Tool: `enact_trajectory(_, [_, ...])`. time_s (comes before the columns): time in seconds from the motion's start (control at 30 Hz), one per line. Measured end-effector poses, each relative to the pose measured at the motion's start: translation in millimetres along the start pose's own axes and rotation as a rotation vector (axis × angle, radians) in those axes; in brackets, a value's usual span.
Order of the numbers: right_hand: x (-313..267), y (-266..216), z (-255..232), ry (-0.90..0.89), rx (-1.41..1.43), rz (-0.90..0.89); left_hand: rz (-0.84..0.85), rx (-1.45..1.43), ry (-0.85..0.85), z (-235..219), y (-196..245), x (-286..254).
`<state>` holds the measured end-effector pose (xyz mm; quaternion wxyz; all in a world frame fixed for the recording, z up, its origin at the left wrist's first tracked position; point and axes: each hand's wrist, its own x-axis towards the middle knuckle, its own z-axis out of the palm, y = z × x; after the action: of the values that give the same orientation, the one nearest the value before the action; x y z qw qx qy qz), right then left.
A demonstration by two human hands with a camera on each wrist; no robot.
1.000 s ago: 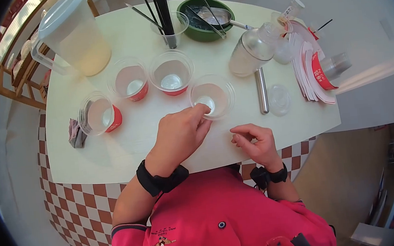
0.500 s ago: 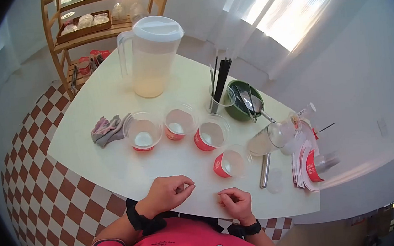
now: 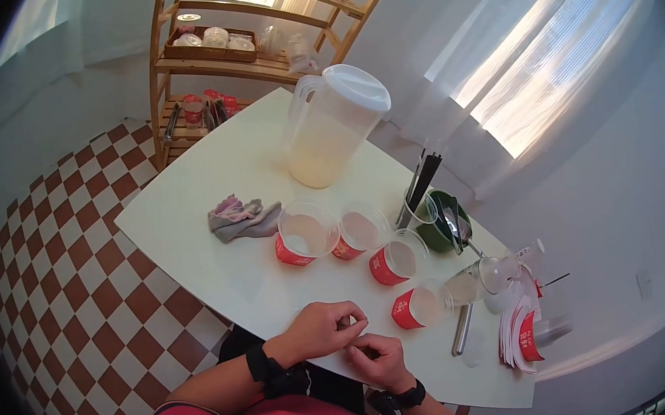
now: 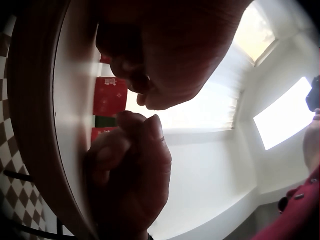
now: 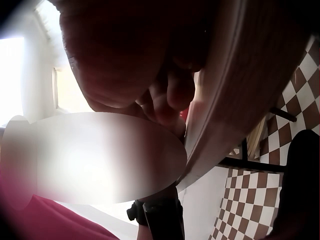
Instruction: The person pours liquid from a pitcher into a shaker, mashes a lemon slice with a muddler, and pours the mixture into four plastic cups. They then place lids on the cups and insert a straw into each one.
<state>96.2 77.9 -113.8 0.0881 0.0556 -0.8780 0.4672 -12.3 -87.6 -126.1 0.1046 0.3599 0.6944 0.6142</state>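
In the head view the left hand [image 3: 323, 329] is at the table's front edge, its fingers loosely curled around nothing. Close beside it rests the right hand [image 3: 379, 361], also loosely curled and holding nothing; whether they touch is unclear. The left wrist view shows the left hand [image 4: 170, 55] above the right hand [image 4: 132, 175]. Beyond them stand several clear cups with red bands in a slanting row, from the leftmost cup [image 3: 295, 249] to the nearest cup [image 3: 408, 310]. Their insides look empty.
On the table [image 3: 186, 202] are a crumpled cloth [image 3: 241, 219], a lidded pitcher [image 3: 321, 140] of pale liquid, a green bowl [image 3: 435, 237], a cup of black straws [image 3: 425, 180], a shaker [image 3: 464, 284], a metal rod [image 3: 463, 330] and paper sleeves [image 3: 515, 336]. Behind stands a wooden shelf [image 3: 253, 68].
The left hand has let go of the nearest cup and drawn back beside the right hand. The head view has turned toward the shelf and window. The cups stand upright on the table.
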Motion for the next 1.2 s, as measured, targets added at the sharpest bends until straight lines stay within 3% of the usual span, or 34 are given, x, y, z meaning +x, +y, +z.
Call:
enact_trajectory(0.2, [1, 0, 0, 0.025, -0.035, 0.016, 0.020, 0.037, -0.024, -1, 2, 0])
enact_trajectory(0.37, [1, 0, 5, 0.192, 0.053, 0.104, 0.027, 0.014, -0.003, -1, 2, 0])
enact_trajectory(0.77, [4, -6, 1, 0.109, 0.048, 0.113, -0.005, -0.078, 0.130, 1, 8, -1])
enact_trajectory(0.97, [4, -2, -3, 0.069, 0.071, 0.086, 0.040, -0.086, 0.371, -3, 10, -8])
enact_trajectory(1.1, [5, -10, -8, 0.050, 0.032, 0.058, 0.060, 0.017, 0.657, -34, -1, -22])
enact_trajectory(1.2, [6, -10, -9, 0.048, 0.040, 0.034, 0.022, 0.120, 0.743, -58, -3, -14])
